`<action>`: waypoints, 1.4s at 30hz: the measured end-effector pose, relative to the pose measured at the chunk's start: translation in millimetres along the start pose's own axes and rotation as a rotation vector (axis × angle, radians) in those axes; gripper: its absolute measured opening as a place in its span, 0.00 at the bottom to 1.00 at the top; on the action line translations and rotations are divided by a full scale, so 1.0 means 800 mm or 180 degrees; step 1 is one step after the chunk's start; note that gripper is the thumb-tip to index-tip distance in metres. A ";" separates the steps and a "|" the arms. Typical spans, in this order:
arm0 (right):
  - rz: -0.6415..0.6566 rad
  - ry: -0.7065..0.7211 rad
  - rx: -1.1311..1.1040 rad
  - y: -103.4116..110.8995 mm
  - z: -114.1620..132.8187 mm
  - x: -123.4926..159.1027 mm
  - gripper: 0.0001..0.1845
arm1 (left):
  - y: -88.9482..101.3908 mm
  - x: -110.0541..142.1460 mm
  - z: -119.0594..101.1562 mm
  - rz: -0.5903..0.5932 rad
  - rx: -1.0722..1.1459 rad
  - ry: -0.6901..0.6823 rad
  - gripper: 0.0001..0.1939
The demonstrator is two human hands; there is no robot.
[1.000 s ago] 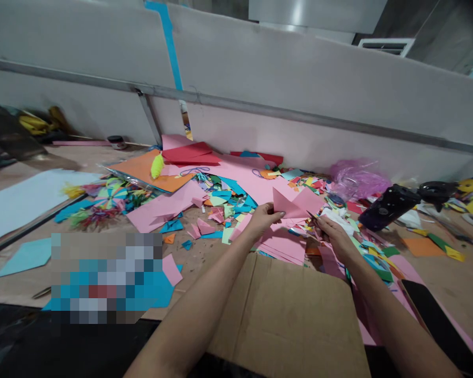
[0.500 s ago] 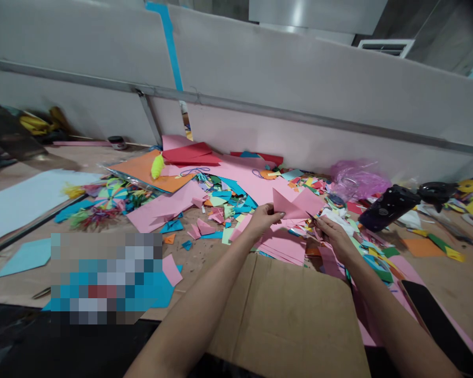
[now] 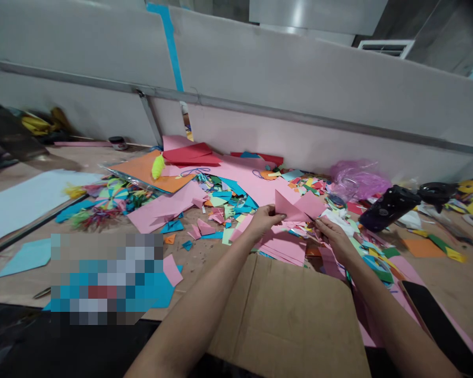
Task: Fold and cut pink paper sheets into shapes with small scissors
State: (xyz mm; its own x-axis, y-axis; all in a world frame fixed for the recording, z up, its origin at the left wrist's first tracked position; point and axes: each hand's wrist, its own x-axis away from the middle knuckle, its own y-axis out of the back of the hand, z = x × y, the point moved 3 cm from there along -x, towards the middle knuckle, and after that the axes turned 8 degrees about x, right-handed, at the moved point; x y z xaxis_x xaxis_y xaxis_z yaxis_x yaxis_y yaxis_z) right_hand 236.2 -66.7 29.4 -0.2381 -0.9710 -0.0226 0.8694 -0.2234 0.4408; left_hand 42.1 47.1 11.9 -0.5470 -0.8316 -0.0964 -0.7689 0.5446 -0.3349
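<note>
A folded sheet of pink paper [image 3: 292,210] is pinched between the thumb and fingers of my left hand [image 3: 268,216]. Its two flaps stand up in a V above the scrap pile. On the other side, my right hand [image 3: 328,231] is closed on scissors [image 3: 310,218], whose dark pointed blades meet the paper's lower right edge. My fingers hide most of the scissors' handles. Below the hands lies a stack of pink sheets [image 3: 284,247], and a large cardboard piece [image 3: 295,315] sits between my forearms.
Coloured paper scraps [image 3: 224,202] spread over the table. A black patterned cylinder [image 3: 390,208] and a purple plastic bag [image 3: 357,178] lie to the right, with a phone [image 3: 437,320] nearer me. A pale partition [image 3: 299,79] rises behind. Part of the left side is pixelated.
The pink paper and both hands have shifted very slightly to the right. The scissor blades are still at the paper's edge.
</note>
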 end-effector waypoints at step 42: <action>-0.0067 -0.0239 -0.0260 -0.015 -0.005 0.004 0.33 | -0.013 0.006 0.006 0.0328 -0.0118 0.0244 0.11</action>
State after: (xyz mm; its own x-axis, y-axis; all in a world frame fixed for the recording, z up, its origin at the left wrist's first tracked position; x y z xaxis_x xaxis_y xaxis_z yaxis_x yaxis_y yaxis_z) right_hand 227.0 -67.2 20.8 -0.2857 -0.9576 0.0376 0.8955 -0.2528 0.3662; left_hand 49.0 37.2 10.2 -0.6463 -0.7610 -0.0561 -0.7183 0.6316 -0.2917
